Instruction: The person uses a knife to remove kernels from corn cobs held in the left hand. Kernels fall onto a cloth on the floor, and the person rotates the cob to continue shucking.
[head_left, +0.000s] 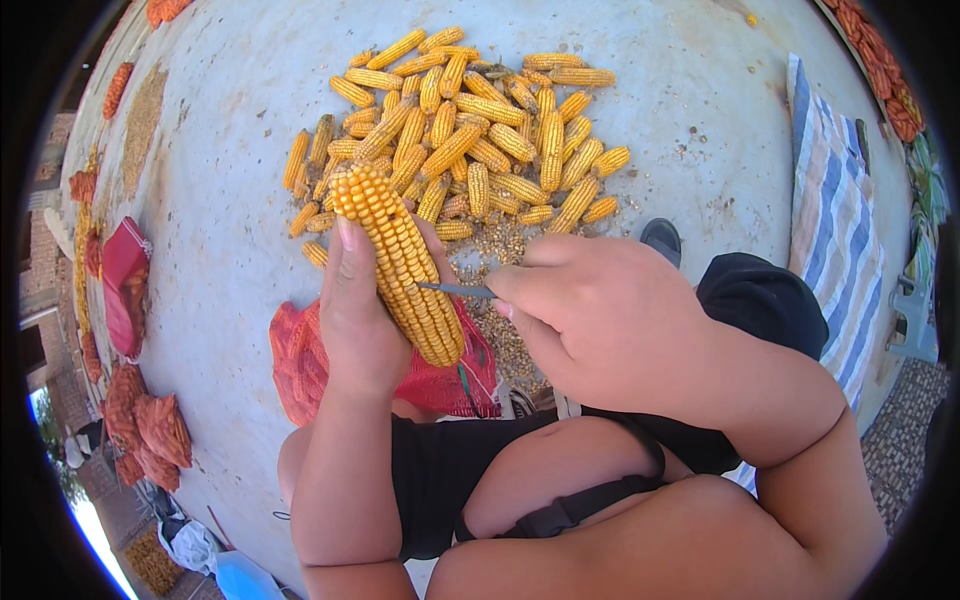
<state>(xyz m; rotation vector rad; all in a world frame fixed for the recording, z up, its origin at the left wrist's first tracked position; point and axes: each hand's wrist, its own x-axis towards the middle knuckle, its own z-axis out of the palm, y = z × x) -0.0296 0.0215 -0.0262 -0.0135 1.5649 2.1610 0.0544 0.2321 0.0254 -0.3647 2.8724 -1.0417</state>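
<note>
My left hand (364, 315) grips a large ear of yellow corn (401, 262), tilted with its upper end to the left. Between the fingers of my right hand (585, 322) is a thin grey pointed metal tool (457, 289), its tip touching the kernels at the middle of the ear. A small gap shows in the kernel rows near the upper end. Beyond my hands lies a heap of yellow corn ears (450, 146). Loose kernels (510, 330) are scattered on the floor below the heap, partly hidden behind my right hand.
A red mesh sack (296, 364) lies by my legs. A striped tarp (832, 225) is spread at the right, near a grey plastic stool (911, 319). At the left are a red sack (124, 289) and filled orange mesh sacks (161, 431). A dark shoe (661, 238) shows beyond my right hand.
</note>
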